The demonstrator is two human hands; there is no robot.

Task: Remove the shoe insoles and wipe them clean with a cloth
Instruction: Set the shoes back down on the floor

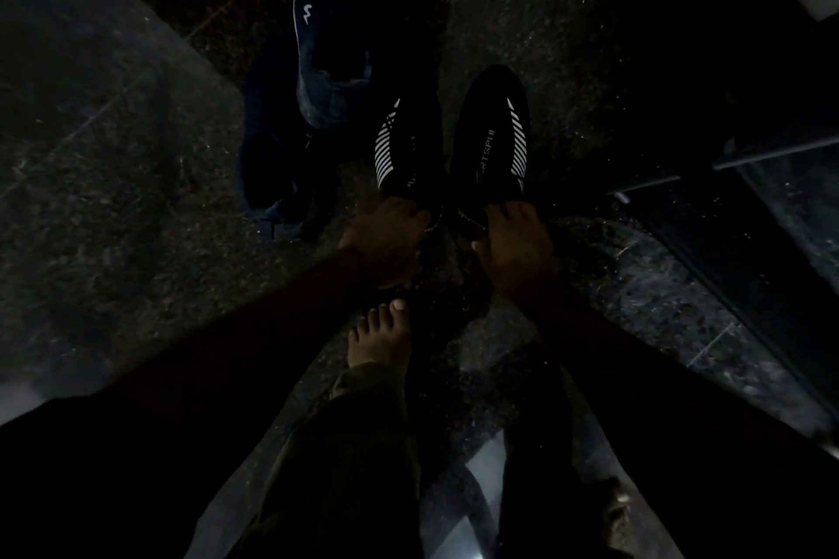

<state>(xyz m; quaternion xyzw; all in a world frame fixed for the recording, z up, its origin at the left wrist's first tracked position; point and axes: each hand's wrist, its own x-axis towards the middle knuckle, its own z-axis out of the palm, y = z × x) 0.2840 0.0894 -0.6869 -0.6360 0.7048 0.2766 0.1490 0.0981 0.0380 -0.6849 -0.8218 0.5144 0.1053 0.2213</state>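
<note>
Dim home entryway: shoes (492,136), stone floor (136,195)

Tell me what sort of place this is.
Probably a dim entryway or indoor floor at home. The speckled stone floor holds two pairs of shoes: blue shoes and black striped shoes. A bare foot stands there.
</note>
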